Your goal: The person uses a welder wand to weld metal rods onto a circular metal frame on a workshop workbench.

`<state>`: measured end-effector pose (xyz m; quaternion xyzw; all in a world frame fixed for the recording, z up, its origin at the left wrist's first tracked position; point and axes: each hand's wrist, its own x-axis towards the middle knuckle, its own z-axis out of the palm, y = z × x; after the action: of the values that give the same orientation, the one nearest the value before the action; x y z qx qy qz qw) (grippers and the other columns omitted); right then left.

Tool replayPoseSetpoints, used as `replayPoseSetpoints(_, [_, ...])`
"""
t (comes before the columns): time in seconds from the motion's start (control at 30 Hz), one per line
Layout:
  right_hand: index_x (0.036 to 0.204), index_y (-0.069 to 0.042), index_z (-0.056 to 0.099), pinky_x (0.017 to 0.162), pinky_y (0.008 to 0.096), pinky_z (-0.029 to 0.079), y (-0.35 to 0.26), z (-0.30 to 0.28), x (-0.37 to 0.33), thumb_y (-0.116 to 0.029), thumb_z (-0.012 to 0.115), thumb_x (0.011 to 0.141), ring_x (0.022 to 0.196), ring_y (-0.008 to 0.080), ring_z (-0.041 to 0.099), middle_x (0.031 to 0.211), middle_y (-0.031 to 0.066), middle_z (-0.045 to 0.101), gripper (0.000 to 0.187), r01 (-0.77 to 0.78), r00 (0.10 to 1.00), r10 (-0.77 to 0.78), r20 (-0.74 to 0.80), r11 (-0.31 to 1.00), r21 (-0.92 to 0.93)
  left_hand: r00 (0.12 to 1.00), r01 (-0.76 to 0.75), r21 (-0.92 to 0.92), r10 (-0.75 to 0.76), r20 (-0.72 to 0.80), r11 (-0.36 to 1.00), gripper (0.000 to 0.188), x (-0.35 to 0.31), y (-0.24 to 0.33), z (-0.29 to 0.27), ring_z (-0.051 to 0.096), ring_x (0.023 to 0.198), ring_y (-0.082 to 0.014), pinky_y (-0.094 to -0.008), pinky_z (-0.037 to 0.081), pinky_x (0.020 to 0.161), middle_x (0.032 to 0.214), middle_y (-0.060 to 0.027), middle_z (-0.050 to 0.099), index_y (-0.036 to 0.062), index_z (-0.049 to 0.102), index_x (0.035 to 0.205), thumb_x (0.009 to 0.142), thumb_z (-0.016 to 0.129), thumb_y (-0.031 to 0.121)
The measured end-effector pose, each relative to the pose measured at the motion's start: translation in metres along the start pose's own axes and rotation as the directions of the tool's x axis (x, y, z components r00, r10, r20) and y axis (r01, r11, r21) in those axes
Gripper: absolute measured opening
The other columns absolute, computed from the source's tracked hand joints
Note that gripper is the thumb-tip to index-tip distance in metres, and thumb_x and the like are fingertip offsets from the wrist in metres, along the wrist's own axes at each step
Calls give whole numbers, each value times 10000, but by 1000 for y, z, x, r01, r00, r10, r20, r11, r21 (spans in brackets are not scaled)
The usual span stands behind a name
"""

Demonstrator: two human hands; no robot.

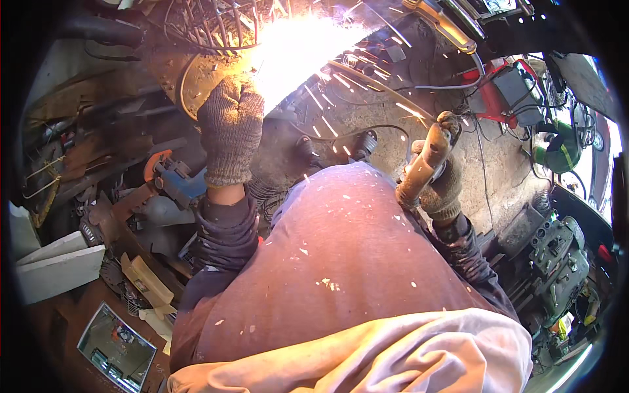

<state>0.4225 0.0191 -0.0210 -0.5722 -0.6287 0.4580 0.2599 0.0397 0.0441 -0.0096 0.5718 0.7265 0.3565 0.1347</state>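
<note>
A blinding white arc with flying sparks hides much of the metal workpiece [288, 82] at the top middle. My left hand [232, 128], in a knitted work glove, is at the workpiece's near left edge with its fingers curled. What they grip is lost in the glare. To the right, my gloved right hand [442, 187] is wrapped around a worn brownish welding handle [429, 157]. A long rod [386, 88] runs from this handle up and left toward the glare; its far tip cannot be seen. Behind the left hand stands a round cage of metal bars [213, 23].
A yellow-handled tool [445, 29] lies at the upper right. Farther right are a red-and-grey machine [514, 95] and a green cylinder [560, 147]. Cables cross the concrete floor [472, 164]. A blue-and-orange power tool [177, 177] lies left; an engine-like metal casting [557, 262] stands right.
</note>
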Motion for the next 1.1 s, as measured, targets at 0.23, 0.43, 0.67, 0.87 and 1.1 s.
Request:
replayPoseSetpoints(0.23, [1289,-7,540,679,297,552,6,4,-3,-210,908,681,787,132,630,900,31,608,739,-44,999,52,-15,939,340,884,-434,582,449,130,688,297,-6,-10,-2,675,967,-320,-403,573,813,1077,-145,682,45,679,1124,868,727,187])
replayPoseSetpoints(0.43, [1281,-22,547,695,315,553,-12,3,-12,-226,905,706,801,150,638,927,38,624,708,-103,995,94,44,841,531,786,-501,676,611,95,540,277,-19,-30,-3,688,938,-307,-403,567,811,1019,-138,695,52,695,1123,878,721,180])
replayPoseSetpoints(0.67, [1270,-14,559,675,318,573,-4,5,-12,-211,914,703,751,151,638,861,36,611,697,-103,993,115,-3,896,432,997,9,44,-6,-78,999,219,-23,1,-10,711,887,-334,-407,545,809,927,-174,730,20,727,1027,942,658,211])
replayPoseSetpoints(0.87, [1273,-4,556,690,326,565,-11,4,-13,-222,950,632,763,151,644,880,27,621,784,-84,996,86,13,914,397,993,95,-85,-100,-60,992,249,-28,-16,-8,717,917,-326,-403,548,833,971,-182,735,16,720,1067,944,665,225])
replayPoseSetpoints(1.1, [1262,-2,563,696,320,560,-6,5,-14,-198,922,660,771,144,655,892,30,635,728,-53,998,60,-14,951,305,995,-69,-29,66,-79,997,255,-24,-14,-8,625,649,-142,-321,500,599,807,-100,678,6,701,1143,973,639,186])
